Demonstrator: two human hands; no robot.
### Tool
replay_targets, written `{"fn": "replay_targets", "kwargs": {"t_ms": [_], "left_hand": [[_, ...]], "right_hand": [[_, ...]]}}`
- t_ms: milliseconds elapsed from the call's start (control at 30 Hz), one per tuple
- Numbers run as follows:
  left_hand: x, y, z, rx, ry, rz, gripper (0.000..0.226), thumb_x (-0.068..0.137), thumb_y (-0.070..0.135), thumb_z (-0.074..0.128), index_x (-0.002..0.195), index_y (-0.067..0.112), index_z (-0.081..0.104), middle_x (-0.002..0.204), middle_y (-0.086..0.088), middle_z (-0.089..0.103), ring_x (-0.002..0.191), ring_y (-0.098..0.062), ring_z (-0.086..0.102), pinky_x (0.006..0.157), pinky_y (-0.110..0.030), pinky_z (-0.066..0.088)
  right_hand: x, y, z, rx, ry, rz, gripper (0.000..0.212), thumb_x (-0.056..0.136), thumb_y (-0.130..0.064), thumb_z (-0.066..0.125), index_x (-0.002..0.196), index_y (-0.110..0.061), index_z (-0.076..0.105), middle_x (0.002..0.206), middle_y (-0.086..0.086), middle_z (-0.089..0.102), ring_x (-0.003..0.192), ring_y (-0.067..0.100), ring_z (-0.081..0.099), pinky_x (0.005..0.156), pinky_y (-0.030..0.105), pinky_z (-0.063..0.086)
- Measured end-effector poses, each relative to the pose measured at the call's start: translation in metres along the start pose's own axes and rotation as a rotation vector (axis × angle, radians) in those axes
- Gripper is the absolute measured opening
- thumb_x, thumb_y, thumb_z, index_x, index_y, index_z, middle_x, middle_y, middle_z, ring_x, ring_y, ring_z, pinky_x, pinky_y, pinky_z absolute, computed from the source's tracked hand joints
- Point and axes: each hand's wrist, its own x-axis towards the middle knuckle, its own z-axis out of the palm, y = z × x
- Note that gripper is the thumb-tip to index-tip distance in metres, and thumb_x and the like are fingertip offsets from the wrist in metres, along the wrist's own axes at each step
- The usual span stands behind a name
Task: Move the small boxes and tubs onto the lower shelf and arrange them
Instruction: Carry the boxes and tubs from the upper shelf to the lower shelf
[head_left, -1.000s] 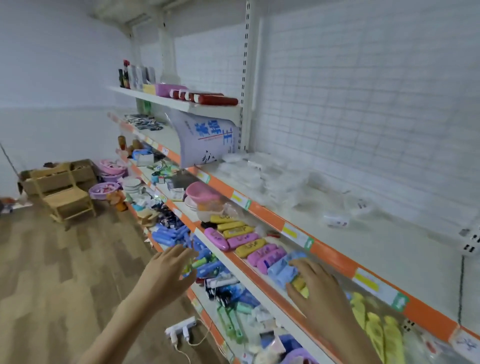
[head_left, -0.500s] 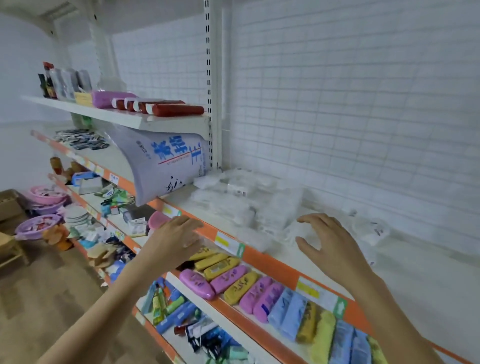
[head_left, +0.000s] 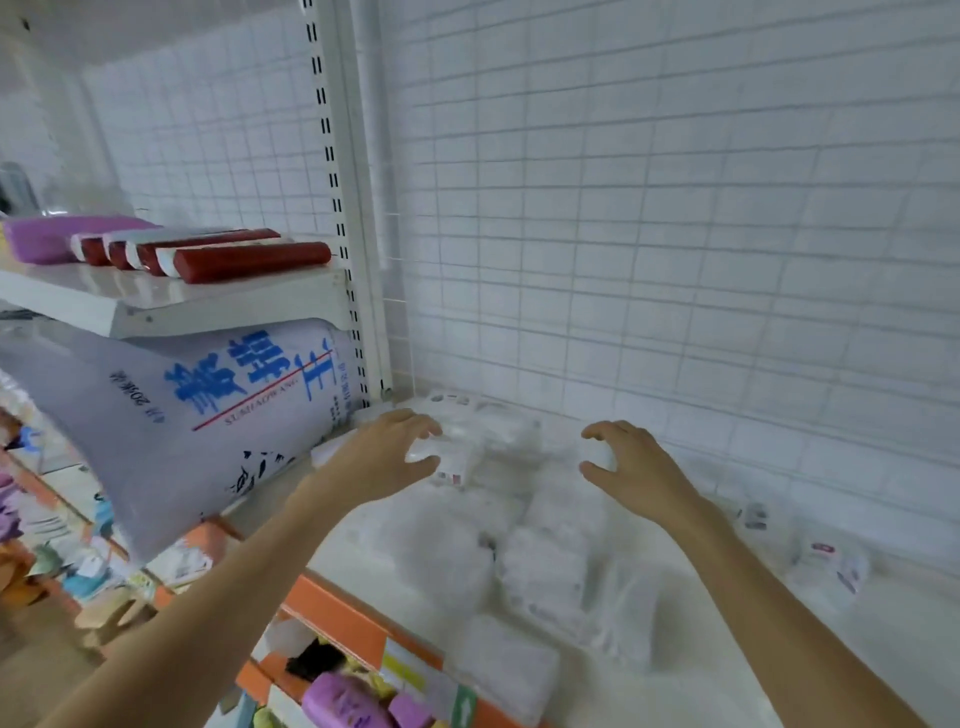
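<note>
Several small white and clear boxes and tubs (head_left: 524, 551) lie piled on the white shelf (head_left: 779, 660) with the orange front edge. My left hand (head_left: 384, 460) reaches to the back of the pile, thumb and fingers curled round a small white tub (head_left: 447, 449). About a hand's width to the right, my right hand (head_left: 636, 465) curls its fingers and thumb round another small white tub (head_left: 597, 453). Both tubs are blurred and partly hidden by my fingers. A lower shelf (head_left: 291, 706) shows at the bottom left, below the orange edge.
A big white sack with blue characters (head_left: 208, 415) leans against the shelf's left end. Above it, a higher shelf (head_left: 156, 301) carries dark red rolls (head_left: 249, 260). Small labelled packs (head_left: 831, 561) lie at the right. Purple cases (head_left: 343, 704) sit on the lower shelf. A wire grid forms the back wall.
I have stepped closer and the view has risen from the lower shelves. Both hands moved up and forward to the back of the pile, and each curled round a white tub.
</note>
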Motion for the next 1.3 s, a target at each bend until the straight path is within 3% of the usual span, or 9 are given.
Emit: {"fn": "replay_targets", "kwargs": {"t_ms": [400, 533, 700, 800, 867, 967, 1067, 1167, 1300], "left_hand": [[0.140, -0.015, 0.074, -0.034, -0.362, 0.222, 0.069, 0.080, 0.022, 0.068, 0.138, 0.015, 0.031, 0.137, -0.008, 0.027, 0.128, -0.025, 0.027, 0.102, -0.037, 0.035], [0.156, -0.020, 0.089, -0.017, -0.317, 0.287, 0.062, 0.080, 0.011, 0.065, 0.133, 0.016, 0.035, 0.133, -0.008, 0.032, 0.123, -0.026, 0.029, 0.097, -0.038, 0.038], [0.161, -0.034, 0.094, -0.104, -0.242, 0.378, 0.052, 0.086, 0.025, 0.063, 0.133, 0.017, 0.043, 0.127, -0.007, 0.040, 0.117, -0.025, 0.037, 0.099, -0.033, 0.034], [0.161, -0.039, 0.092, -0.215, -0.219, 0.410, 0.044, 0.086, 0.031, 0.063, 0.127, 0.016, 0.053, 0.119, -0.007, 0.047, 0.110, -0.024, 0.045, 0.097, -0.032, 0.036], [0.158, -0.038, 0.087, -0.298, -0.208, 0.424, 0.039, 0.086, 0.035, 0.062, 0.119, 0.015, 0.057, 0.112, -0.003, 0.054, 0.104, -0.021, 0.052, 0.090, -0.028, 0.039], [0.153, -0.035, 0.076, -0.444, -0.257, 0.369, 0.031, 0.085, 0.041, 0.061, 0.108, 0.021, 0.054, 0.097, 0.003, 0.064, 0.088, -0.017, 0.058, 0.077, -0.027, 0.042], [0.148, -0.032, 0.068, -0.580, -0.352, 0.326, 0.024, 0.086, 0.045, 0.058, 0.099, 0.026, 0.051, 0.084, 0.000, 0.068, 0.078, -0.018, 0.060, 0.069, -0.027, 0.044], [0.139, -0.022, 0.067, -0.665, -0.452, 0.302, 0.023, 0.087, 0.043, 0.056, 0.097, 0.023, 0.054, 0.084, -0.001, 0.064, 0.072, -0.010, 0.054, 0.063, -0.021, 0.038], [0.134, -0.005, 0.075, -0.786, -0.473, 0.189, 0.024, 0.090, 0.037, 0.055, 0.097, 0.014, 0.057, 0.084, 0.001, 0.062, 0.073, -0.015, 0.054, 0.063, -0.024, 0.044]], "right_hand": [[0.070, 0.018, 0.034, -0.183, -0.166, 0.131, 0.061, 0.087, -0.029, 0.059, 0.141, -0.025, 0.032, 0.151, -0.003, 0.020, 0.137, 0.021, 0.012, 0.109, 0.033, 0.024], [0.074, 0.018, 0.036, -0.277, -0.133, 0.145, 0.056, 0.088, -0.034, 0.058, 0.139, -0.026, 0.037, 0.150, -0.004, 0.023, 0.134, 0.019, 0.018, 0.108, 0.033, 0.027], [0.068, 0.016, 0.048, -0.541, -0.012, 0.047, 0.049, 0.092, -0.034, 0.053, 0.137, -0.020, 0.041, 0.147, 0.000, 0.032, 0.132, 0.022, 0.033, 0.101, 0.037, 0.035], [0.062, 0.014, 0.051, -0.567, 0.064, -0.022, 0.039, 0.081, -0.022, 0.069, 0.118, -0.010, 0.060, 0.117, 0.010, 0.062, 0.101, 0.032, 0.060, 0.076, 0.042, 0.051], [0.060, 0.010, 0.051, -0.581, 0.098, -0.017, 0.033, 0.086, -0.023, 0.063, 0.116, -0.010, 0.060, 0.110, 0.009, 0.063, 0.098, 0.032, 0.060, 0.077, 0.041, 0.051], [0.053, 0.001, 0.044, -0.521, 0.162, 0.012, 0.033, 0.096, -0.025, 0.045, 0.126, -0.012, 0.050, 0.116, 0.007, 0.060, 0.107, 0.029, 0.054, 0.087, 0.038, 0.043], [0.042, -0.012, 0.027, -0.264, 0.204, 0.164, 0.032, 0.100, -0.024, 0.032, 0.130, -0.019, 0.042, 0.108, 0.005, 0.060, 0.095, 0.025, 0.057, 0.077, 0.033, 0.045], [0.031, -0.012, 0.016, 0.118, 0.208, 0.302, 0.028, 0.101, -0.023, 0.029, 0.117, -0.021, 0.052, 0.102, 0.005, 0.059, 0.081, 0.016, 0.057, 0.060, 0.021, 0.048], [0.020, -0.002, 0.024, 0.142, 0.131, 0.432, 0.027, 0.099, -0.018, 0.033, 0.106, -0.019, 0.060, 0.108, 0.003, 0.062, 0.092, 0.018, 0.057, 0.063, 0.015, 0.040]]}}
